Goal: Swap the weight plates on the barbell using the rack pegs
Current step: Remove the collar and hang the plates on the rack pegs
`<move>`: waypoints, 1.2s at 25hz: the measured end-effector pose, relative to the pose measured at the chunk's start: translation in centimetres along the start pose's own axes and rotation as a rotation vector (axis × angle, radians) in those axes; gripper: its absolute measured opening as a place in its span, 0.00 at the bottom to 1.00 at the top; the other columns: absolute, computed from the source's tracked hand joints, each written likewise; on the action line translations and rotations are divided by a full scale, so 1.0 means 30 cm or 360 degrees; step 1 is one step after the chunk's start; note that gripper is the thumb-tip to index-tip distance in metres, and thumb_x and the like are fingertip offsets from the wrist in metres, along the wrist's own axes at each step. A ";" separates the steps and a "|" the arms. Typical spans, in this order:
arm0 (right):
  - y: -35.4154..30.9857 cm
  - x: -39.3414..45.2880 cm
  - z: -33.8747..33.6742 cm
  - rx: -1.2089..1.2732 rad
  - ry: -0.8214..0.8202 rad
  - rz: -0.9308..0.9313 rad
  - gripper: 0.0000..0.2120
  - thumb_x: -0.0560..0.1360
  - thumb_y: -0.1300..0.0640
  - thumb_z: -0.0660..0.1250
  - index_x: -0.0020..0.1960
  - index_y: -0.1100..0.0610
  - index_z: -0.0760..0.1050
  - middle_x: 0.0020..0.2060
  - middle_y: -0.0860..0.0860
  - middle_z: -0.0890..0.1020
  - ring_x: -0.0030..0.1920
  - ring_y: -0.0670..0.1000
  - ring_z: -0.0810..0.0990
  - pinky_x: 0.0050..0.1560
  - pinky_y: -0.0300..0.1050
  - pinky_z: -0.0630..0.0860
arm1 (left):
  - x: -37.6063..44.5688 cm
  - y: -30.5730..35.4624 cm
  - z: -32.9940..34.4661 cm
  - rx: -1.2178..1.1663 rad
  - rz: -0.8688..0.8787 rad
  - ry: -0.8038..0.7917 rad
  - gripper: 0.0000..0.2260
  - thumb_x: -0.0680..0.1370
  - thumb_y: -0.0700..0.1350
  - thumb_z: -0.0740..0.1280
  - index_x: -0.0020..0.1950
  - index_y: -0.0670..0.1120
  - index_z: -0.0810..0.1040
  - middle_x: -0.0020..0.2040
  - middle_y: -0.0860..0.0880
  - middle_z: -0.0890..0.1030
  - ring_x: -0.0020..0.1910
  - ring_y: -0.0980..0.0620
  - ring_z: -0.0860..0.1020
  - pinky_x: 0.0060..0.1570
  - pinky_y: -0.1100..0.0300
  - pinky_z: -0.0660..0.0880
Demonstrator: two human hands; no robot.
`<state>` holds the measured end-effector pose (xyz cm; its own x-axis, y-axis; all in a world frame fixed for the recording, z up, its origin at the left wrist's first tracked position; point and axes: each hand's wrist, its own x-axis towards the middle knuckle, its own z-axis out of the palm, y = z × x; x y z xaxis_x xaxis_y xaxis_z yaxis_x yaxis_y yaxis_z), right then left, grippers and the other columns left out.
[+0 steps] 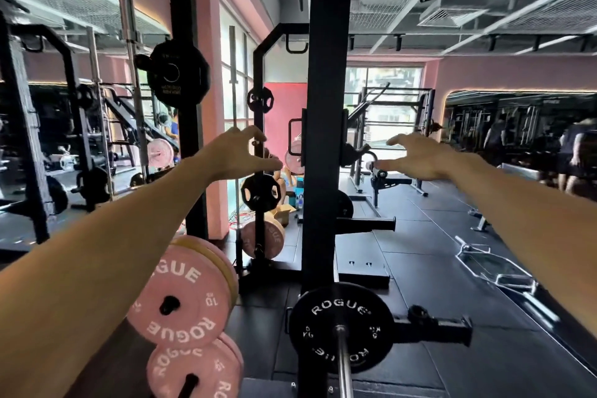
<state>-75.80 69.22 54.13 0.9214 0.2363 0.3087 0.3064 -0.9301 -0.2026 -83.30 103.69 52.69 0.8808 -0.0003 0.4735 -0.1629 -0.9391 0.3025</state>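
- Barbell sleeve (343,362) ran up from the bottom edge toward the rack upright (326,145), carrying a black Rogue plate (340,328) seated flat against the foot of that upright.
- Left of the upright's base, two pink Rogue plates hung on storage pegs: the upper pink plate (179,296) had a tan plate (226,265) stacked behind it, and the lower pink plate (193,371) sat just beneath, partly cut off by the frame edge.
- To the right of the upright, low down, a loaded-free lower peg (436,328) with a black collar stuck out behind the black plate; higher up the upright, a bare upper peg (366,223) pointed right as well.
- Both arms reached forward on either side of the upright at about mid-height. The left hand (237,155) was spread wide with fingers and thumb loosely curved, gripping nothing, just left of the upright.
- The right hand (416,155) was likewise spread with fingers extended toward the upright, gripping nothing, near the J-hook (353,153) on the upright's right face.
- Beyond the upright on its left, a further rack post (258,152) held small black plates and another pink plate near the floor.
- Farther back, behind the upright, stood a bright window (384,97) and pink walls.
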 end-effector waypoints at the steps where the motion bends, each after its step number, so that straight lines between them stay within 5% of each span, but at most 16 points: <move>1: 0.036 0.035 0.026 -0.0010 -0.0004 0.0003 0.39 0.71 0.30 0.64 0.75 0.47 0.61 0.75 0.55 0.63 0.73 0.60 0.65 0.71 0.58 0.63 | 0.038 0.012 0.047 -0.0004 -0.0003 -0.0009 0.35 0.69 0.68 0.71 0.69 0.53 0.70 0.68 0.41 0.71 0.64 0.42 0.73 0.59 0.51 0.70; 12: 0.433 0.616 0.357 -0.0046 -0.0003 -0.0065 0.40 0.72 0.27 0.60 0.76 0.46 0.59 0.77 0.52 0.61 0.73 0.58 0.64 0.71 0.59 0.61 | 0.594 0.036 0.649 -0.0065 -0.0097 -0.0008 0.36 0.65 0.71 0.73 0.68 0.55 0.71 0.65 0.45 0.73 0.62 0.45 0.74 0.58 0.52 0.71; 21: 0.649 0.476 1.019 0.0111 -0.0013 -0.0027 0.39 0.70 0.28 0.63 0.74 0.47 0.63 0.72 0.54 0.68 0.69 0.59 0.70 0.67 0.59 0.67 | 0.370 -0.151 1.245 -0.0130 -0.0158 0.0030 0.45 0.54 0.80 0.65 0.65 0.57 0.72 0.60 0.50 0.73 0.55 0.50 0.73 0.51 0.56 0.66; 26: 0.801 0.418 1.553 0.0139 -0.0156 0.0059 0.42 0.69 0.26 0.62 0.76 0.45 0.59 0.77 0.54 0.61 0.72 0.60 0.66 0.69 0.61 0.64 | 0.241 -0.345 1.721 -0.0164 -0.0212 -0.0037 0.48 0.53 0.80 0.65 0.67 0.56 0.72 0.58 0.51 0.72 0.53 0.52 0.71 0.50 0.57 0.66; 30: 0.897 0.380 1.884 0.0219 -0.0210 0.0150 0.42 0.69 0.28 0.64 0.77 0.44 0.57 0.76 0.53 0.61 0.73 0.59 0.65 0.71 0.61 0.62 | 0.152 -0.464 2.023 -0.0233 -0.0317 -0.0168 0.48 0.57 0.76 0.69 0.70 0.52 0.68 0.47 0.54 0.80 0.49 0.62 0.71 0.39 0.70 0.71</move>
<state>-43.52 62.77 -0.34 0.9680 0.1934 0.1600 0.2391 -0.9047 -0.3527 -50.03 95.91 0.44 0.9422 0.1364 0.3060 -0.0375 -0.8646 0.5010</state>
